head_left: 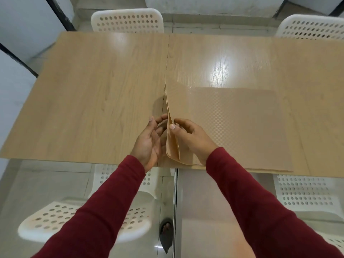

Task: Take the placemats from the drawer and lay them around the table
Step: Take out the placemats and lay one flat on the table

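Your right hand pinches up the left edge of the placemats stacked at the table's 6 o'clock edge, your left hand released beside them, bare wood toward 9 o'clock.

A stack of tan placemats lies on the right half of the light wood tabletop, its near edge running along the tabletop's near edge. The mats are thin, rectangular, with rounded corners and a fine checkered texture that shines under the light. Most of the stack rests flat. At its left side the upper sheets curl upward, their left edges standing almost vertical above the seam in the tabletop and fanned slightly apart near the near-left corner, where several separate layers show. How many mats there are cannot be told.
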